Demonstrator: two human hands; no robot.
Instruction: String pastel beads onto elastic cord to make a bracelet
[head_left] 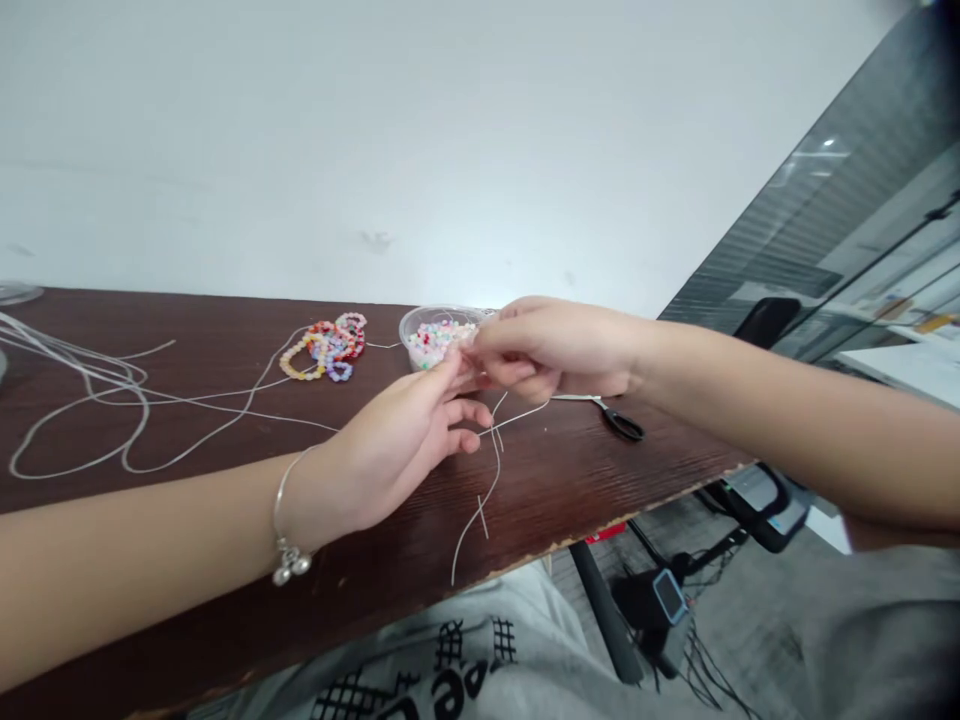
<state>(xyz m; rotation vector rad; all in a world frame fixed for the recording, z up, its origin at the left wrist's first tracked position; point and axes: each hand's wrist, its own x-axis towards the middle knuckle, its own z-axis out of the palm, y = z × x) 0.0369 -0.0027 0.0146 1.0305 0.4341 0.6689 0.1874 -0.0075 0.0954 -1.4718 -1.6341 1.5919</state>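
Observation:
My left hand reaches in from the left, with thumb and index fingertips pinched and the other fingers loosely curled. Its tips meet those of my right hand, which is closed with its fingers folded. What lies between the fingertips is hidden or too small to make out. Just behind them stands a round clear tub of small multicoloured beads, partly covered by my hands. A thin whitish cord lies on the table below my fingers, beside a short cut piece.
Several beaded bracelets lie in a heap left of the tub. Long loops of pale cord spread across the dark wooden table. Black-handled scissors lie under my right forearm. A white wall rises behind the table.

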